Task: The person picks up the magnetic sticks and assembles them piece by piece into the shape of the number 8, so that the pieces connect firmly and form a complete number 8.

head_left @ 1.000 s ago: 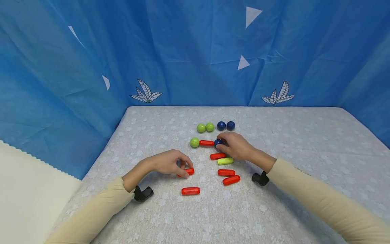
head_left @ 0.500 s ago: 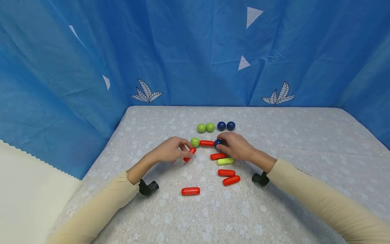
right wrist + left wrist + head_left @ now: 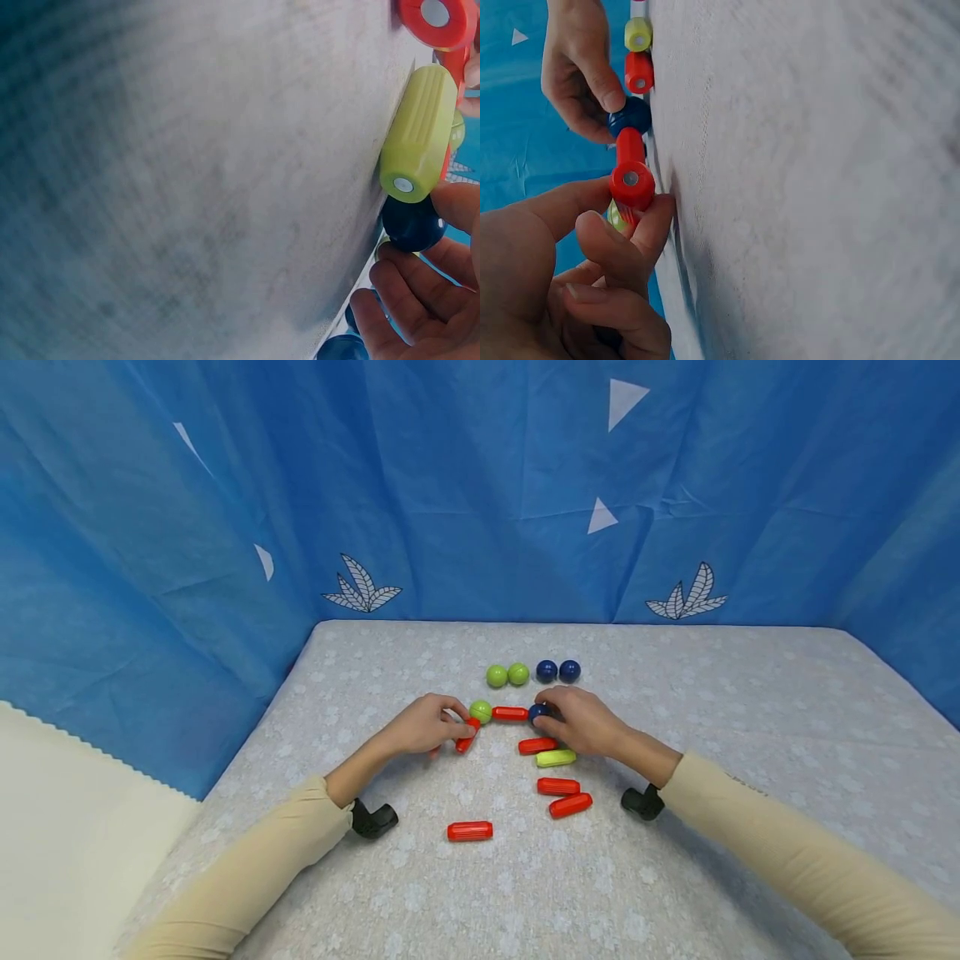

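My left hand (image 3: 426, 725) pinches a short red rod (image 3: 466, 740) between thumb and fingertips. The rod slants, its far end right at a green ball (image 3: 482, 711); its near end shows a silver disc in the left wrist view. From that ball a second red rod (image 3: 511, 713) runs in line to a dark blue ball (image 3: 537, 713). My right hand (image 3: 581, 720) pinches this blue ball with thumb and fingers, which cover part of it. Just below lie a red rod (image 3: 536, 746) and a yellow-green rod (image 3: 556, 758), also large in the right wrist view.
Behind the row stand two green balls (image 3: 507, 675) and two dark blue balls (image 3: 558, 672). Nearer me lie two red rods (image 3: 564, 796) and a lone red rod (image 3: 469, 832). A blue curtain (image 3: 480, 493) hangs beyond the patterned tablecloth (image 3: 735, 710).
My left hand has brought the red rod up from the table to the green ball, turning it from nearly level to steeply slanted. The right hand stays on the blue ball.
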Motion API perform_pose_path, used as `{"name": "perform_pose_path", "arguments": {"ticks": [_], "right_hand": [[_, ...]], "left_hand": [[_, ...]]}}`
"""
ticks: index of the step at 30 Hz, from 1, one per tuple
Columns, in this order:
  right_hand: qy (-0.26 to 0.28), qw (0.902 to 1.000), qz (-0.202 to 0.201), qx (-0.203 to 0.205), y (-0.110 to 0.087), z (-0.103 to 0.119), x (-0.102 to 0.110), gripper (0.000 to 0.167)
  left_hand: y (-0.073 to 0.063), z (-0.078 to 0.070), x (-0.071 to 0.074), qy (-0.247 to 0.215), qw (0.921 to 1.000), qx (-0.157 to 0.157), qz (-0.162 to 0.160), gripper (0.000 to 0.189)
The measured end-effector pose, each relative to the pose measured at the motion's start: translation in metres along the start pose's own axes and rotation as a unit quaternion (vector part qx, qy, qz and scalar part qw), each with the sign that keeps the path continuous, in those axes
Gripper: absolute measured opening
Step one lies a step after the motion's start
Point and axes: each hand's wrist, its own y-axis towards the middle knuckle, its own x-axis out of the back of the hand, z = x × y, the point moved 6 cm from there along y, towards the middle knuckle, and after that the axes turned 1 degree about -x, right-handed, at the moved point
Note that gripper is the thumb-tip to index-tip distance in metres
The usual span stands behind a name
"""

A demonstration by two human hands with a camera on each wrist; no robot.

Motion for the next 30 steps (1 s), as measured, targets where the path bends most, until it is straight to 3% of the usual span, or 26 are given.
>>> {"name": "perform_pose_path", "arguments": {"ticks": [16,30], "right_hand": [[0.000,1.0000,0.007,0.002,0.000,0.001,0.000,0.031],[-0.003,1.0000,0.008,0.001,0.000,0.001,0.000,0.031]], "left_hand": [[0.001,-0.002,-0.011,-0.057,0.9968,0.055,-0.008,0.027],[0.000,-0.004,-0.012,-0.070,0.9965,0.044,-0.003,0.027]]}}
